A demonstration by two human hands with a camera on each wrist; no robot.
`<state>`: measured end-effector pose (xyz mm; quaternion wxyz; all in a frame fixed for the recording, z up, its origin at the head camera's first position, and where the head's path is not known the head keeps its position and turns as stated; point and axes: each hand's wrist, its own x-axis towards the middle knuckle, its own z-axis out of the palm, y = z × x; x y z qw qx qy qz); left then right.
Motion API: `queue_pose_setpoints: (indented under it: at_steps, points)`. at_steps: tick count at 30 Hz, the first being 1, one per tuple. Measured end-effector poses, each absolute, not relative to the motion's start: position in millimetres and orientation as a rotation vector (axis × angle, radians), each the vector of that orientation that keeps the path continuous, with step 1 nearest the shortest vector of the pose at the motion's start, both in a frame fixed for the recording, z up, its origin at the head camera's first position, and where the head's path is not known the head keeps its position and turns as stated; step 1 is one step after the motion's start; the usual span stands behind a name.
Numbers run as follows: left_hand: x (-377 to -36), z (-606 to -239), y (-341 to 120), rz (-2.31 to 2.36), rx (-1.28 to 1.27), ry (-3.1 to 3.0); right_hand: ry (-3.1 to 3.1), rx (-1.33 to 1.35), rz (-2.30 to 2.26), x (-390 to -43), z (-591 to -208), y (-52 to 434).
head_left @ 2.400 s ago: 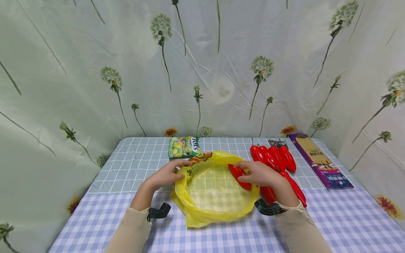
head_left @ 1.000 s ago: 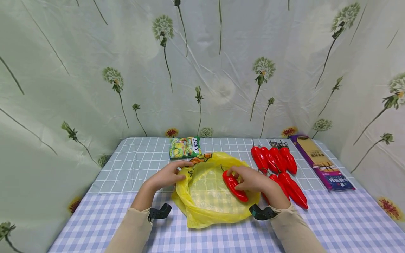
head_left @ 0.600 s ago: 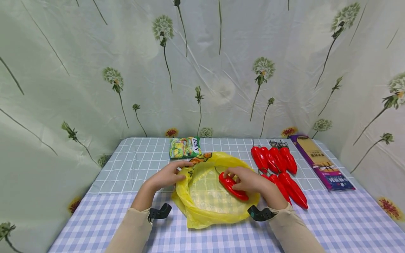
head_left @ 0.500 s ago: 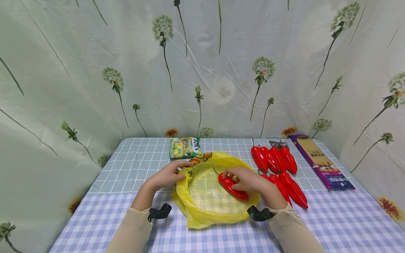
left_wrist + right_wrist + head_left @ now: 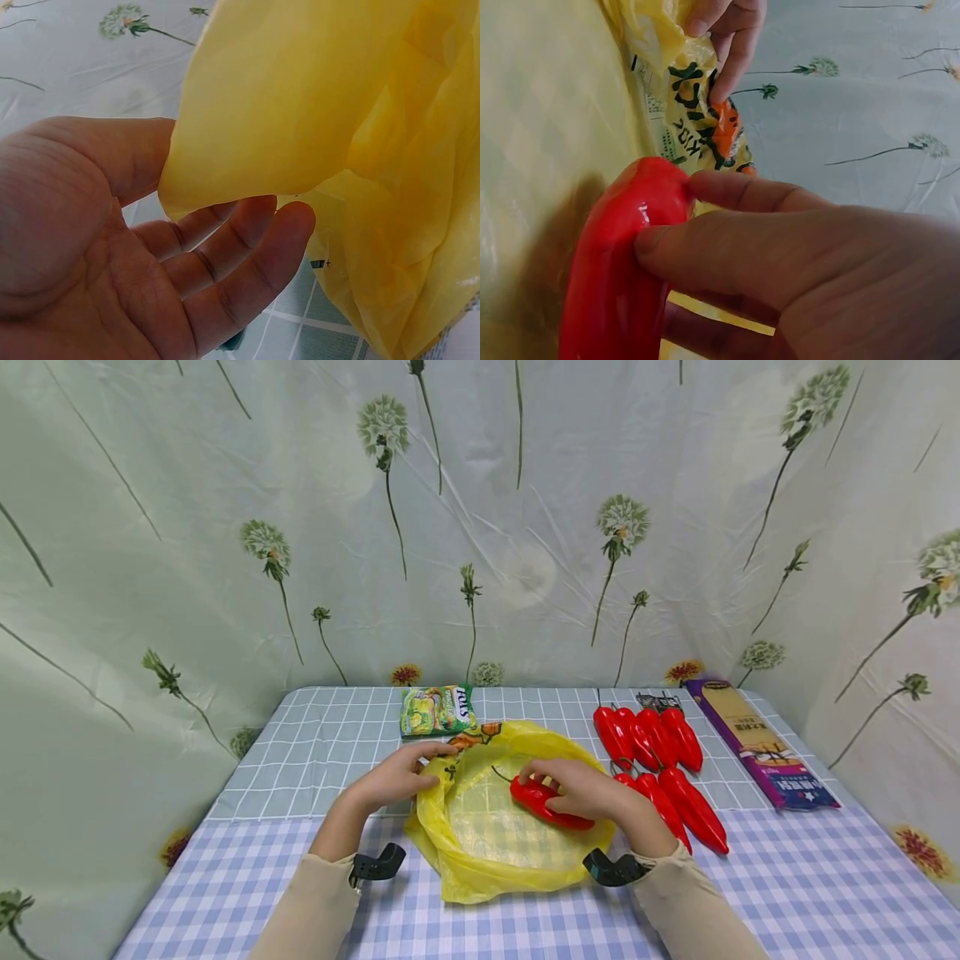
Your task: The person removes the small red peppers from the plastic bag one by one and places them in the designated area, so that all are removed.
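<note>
A yellow plastic bag (image 5: 495,878) lies spread with its mouth opened wide at the middle of the table. My left hand (image 5: 397,774) holds its left rim; in the left wrist view the thumb passes behind the bag's edge, with the fingers near it. Inside the ring of the bag's mouth, my right hand (image 5: 579,789) grips a red chili pepper (image 5: 528,795), its thin stem pointing left. Thumb and fingers sit on either side of that red pepper (image 5: 619,292) in the right wrist view. Whether it touches the bag's bottom I cannot tell.
Several more red peppers (image 5: 686,806) lie in two groups right of the bag, partly behind the right forearm. A green candy packet (image 5: 437,710) lies behind the bag. At the far right are a long purple packet (image 5: 761,743) and a small black packet (image 5: 660,700).
My right hand has carried the red pepper left from the bag's right rim to further inside the opening, turning it flatter. The left hand has stayed on the rim.
</note>
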<state>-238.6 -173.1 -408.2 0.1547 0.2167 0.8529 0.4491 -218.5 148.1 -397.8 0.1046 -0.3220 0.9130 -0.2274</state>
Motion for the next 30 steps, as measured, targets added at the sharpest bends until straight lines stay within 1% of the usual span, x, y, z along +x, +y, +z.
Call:
queue_pose_setpoints:
  at_steps: [12,15,23,30]
  points:
    - [-239.1,-408.8,-173.2,1.299,0.581,2.430,2.723,-1.085,-0.874,-212.0,-382.6,147.2]
    - [-239.1,-409.3,-173.3,1.300,0.582,2.429,2.749,-1.053,-0.906,-209.7,-376.2,148.7]
    - [-240.4,-409.9,-174.1,1.292,0.607,2.434,2.781,-0.843,-1.053,-206.7,-360.2,162.5]
    - [-240.2,-410.0,-174.4,1.295,0.608,2.432,2.838,-0.803,-1.124,-210.1,-352.1,182.5]
